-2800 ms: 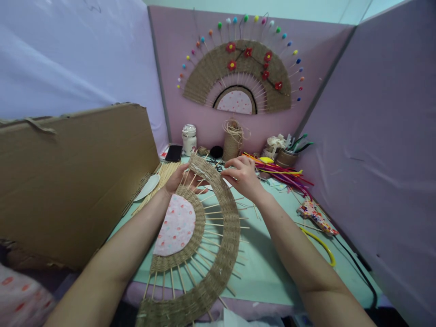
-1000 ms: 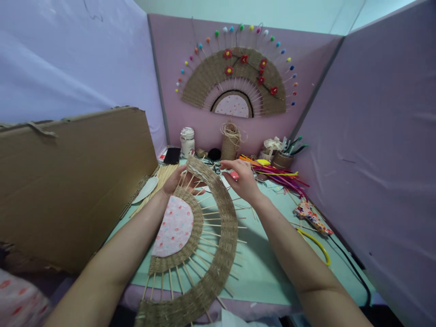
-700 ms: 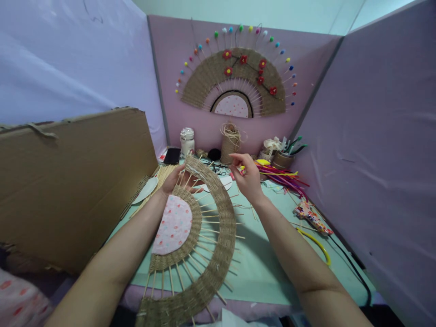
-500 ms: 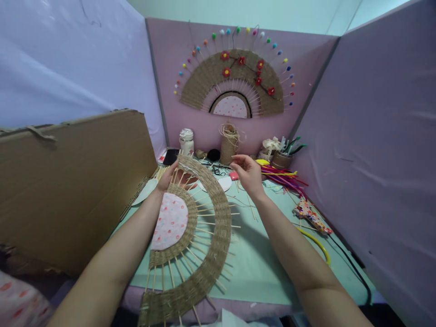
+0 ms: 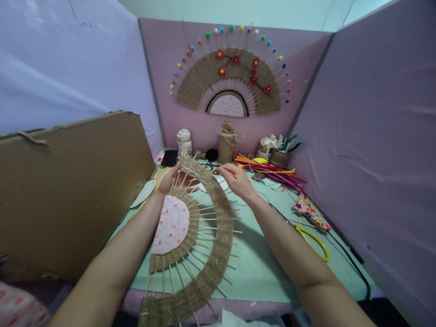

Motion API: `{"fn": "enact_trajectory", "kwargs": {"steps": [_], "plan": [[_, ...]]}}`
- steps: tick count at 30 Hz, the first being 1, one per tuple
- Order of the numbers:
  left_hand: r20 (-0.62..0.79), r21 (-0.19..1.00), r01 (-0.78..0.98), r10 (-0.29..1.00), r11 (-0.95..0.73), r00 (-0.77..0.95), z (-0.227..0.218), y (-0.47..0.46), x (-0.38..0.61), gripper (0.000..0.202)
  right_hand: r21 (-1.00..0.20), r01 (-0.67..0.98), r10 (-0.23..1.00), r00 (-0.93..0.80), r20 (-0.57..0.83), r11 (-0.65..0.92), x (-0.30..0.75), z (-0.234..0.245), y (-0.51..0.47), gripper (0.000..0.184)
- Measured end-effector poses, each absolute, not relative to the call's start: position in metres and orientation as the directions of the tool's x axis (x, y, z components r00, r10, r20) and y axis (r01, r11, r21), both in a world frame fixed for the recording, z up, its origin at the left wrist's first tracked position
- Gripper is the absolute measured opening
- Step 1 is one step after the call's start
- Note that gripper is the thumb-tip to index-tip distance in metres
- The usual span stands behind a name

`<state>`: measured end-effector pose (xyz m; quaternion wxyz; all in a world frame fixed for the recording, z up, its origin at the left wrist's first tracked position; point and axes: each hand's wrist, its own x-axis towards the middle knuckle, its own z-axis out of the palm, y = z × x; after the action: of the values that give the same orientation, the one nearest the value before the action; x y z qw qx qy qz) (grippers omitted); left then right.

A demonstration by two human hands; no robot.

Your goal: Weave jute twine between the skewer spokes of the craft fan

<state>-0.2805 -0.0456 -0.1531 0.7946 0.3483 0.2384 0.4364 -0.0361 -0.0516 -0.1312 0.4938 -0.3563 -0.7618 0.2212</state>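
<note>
A half-round woven fan (image 5: 224,222) of twine on thin wooden sticks stands tilted in front of me, with a dotted white fabric half-circle (image 5: 173,225) at its centre. My left hand (image 5: 173,179) grips its upper end, thumb in front and fingers behind the sticks. To the right of the fan's upper rim is my right hand (image 5: 235,180), thumb and forefinger pinched together. What they pinch, if anything, is too small to make out.
A finished fan (image 5: 194,84) with red flowers hangs on the back wall. Below it stand a twine roll (image 5: 227,144) and a jar (image 5: 184,143). Coloured pipe cleaners (image 5: 272,171), a patterned glue gun (image 5: 310,213) and yellow-handled scissors (image 5: 315,240) lie right; cardboard (image 5: 75,195) stands left.
My right hand has moved left and slightly down, closer to the fan's rim, its fingers now pinched. My left hand keeps its hold on the fan. The view has shifted slightly.
</note>
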Motion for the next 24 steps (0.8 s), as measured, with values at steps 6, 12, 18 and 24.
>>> {"fn": "enact_trajectory", "kwargs": {"steps": [6,12,18,24], "plan": [[-0.12,0.784,-0.469,0.84,0.407,0.53,-0.1522,-0.0425,-0.277,0.051,-0.633,0.546,0.823,-0.22,0.524,0.549,-0.0399,-0.1316,-0.0567,0.03],[-0.125,0.768,-0.467,0.818,0.437,0.561,-0.1534,-0.0411,-0.2769,0.051,-0.652,0.597,0.875,-0.206,0.439,0.467,-0.0429,-0.1343,-0.0559,0.034],[-0.143,0.777,-0.456,0.828,0.433,0.543,-0.1512,-0.0442,-0.2746,0.049,-0.641,0.593,0.862,-0.211,0.46,0.487,-0.0435,-0.1371,-0.0553,0.034],[-0.128,0.768,-0.469,0.822,0.437,0.555,-0.1503,-0.0464,-0.2732,0.045,-0.636,0.588,0.857,-0.23,0.462,0.5,-0.0447,-0.1388,-0.0549,0.034]]}}
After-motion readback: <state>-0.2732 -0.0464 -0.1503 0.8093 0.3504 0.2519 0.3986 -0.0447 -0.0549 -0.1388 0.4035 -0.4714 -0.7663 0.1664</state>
